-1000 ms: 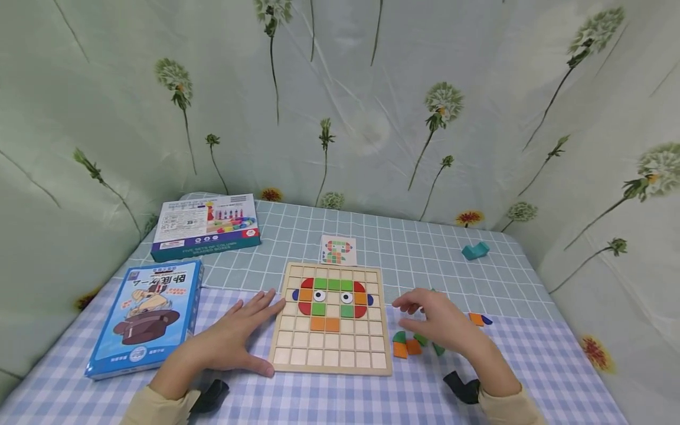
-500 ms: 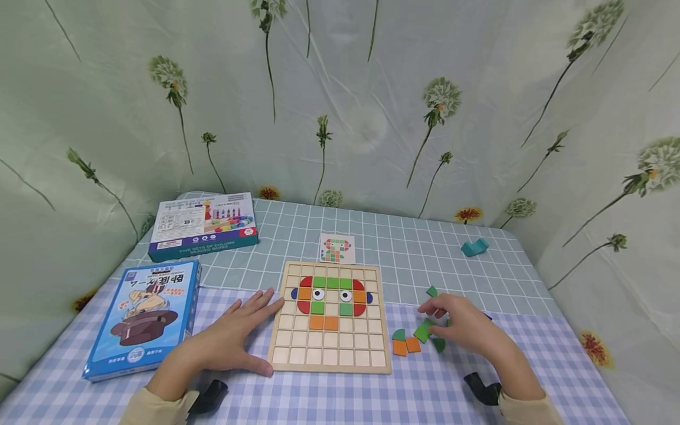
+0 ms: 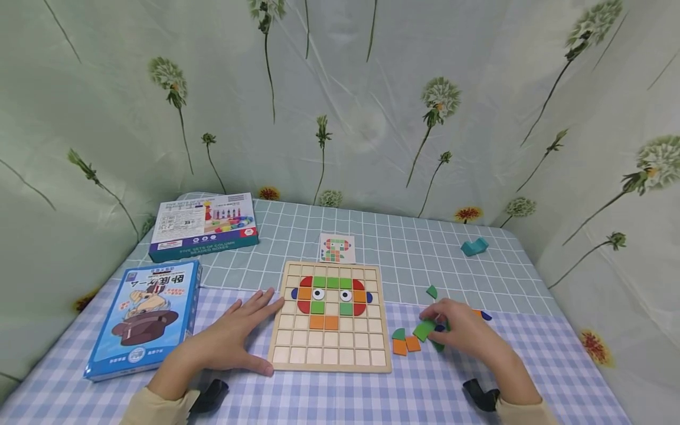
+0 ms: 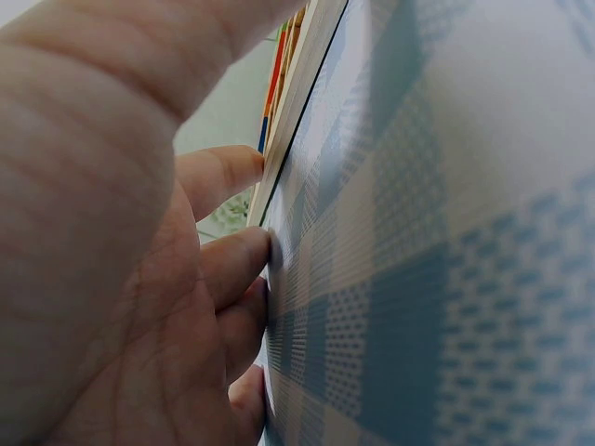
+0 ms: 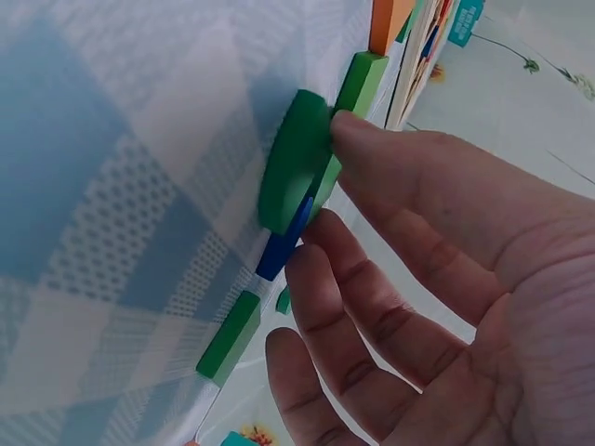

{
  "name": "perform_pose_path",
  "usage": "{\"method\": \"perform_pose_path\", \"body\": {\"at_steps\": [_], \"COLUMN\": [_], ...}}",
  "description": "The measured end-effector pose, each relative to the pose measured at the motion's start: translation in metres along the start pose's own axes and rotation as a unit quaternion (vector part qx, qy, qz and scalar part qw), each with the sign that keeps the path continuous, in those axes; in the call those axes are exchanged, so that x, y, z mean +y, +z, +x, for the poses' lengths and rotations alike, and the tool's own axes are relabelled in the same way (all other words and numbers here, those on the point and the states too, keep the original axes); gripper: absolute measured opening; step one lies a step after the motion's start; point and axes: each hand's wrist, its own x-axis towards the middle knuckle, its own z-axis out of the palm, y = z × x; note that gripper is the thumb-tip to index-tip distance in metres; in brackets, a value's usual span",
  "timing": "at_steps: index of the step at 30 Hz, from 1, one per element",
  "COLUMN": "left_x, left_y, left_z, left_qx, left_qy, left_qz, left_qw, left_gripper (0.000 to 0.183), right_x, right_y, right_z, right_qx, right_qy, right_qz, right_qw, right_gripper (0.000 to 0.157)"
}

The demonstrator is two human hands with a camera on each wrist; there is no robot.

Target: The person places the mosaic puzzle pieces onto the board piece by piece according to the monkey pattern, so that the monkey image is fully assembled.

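My left hand (image 3: 236,335) lies spread beside the wooden grid board (image 3: 329,356), fingertips and thumb at its left edge. In the left wrist view its fingers touch the board's side (image 4: 302,102). Colored tiles on the board form a face with two eye tiles (image 3: 318,294) and two orange squares (image 3: 324,323) below. To the right of the board, my right hand (image 3: 463,328) pinches a green square tile (image 3: 424,330) between thumb and index finger. A dark green rounded tile (image 5: 296,158) and a blue tile (image 5: 284,243) lie close under its fingers.
Orange squares (image 3: 412,343) and a green quarter-circle (image 3: 399,334) lie right of the board; another green quarter-circle (image 3: 432,291) lies farther back. A pattern card (image 3: 337,248) stands behind the board. Two boxes, blue (image 3: 143,319) and white-teal (image 3: 204,227), occupy the left. A teal object (image 3: 474,247) sits back right.
My right hand has moved right from beside the board to the loose tiles, and its thumb and index finger have closed on a green square. The left hand stays in place.
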Motion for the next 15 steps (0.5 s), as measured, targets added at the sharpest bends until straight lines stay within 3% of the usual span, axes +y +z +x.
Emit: {"method": "perform_pose_path", "body": {"at_steps": [15], "left_x": [0.0014], "left_y": [-0.0014], "left_z": [0.0001], "left_qx": [-0.001], "left_qy": [-0.001], "left_qz": [0.003], "left_qw": [1.0], "left_gripper": [0.125], "right_x": [-0.0001], "right_y": [-0.0005], "right_z": [0.0062], "right_qx": [0.011], "right_qy": [0.013], "right_qz": [-0.02], "right_qw": [1.0], "right_gripper": [0.03]}}
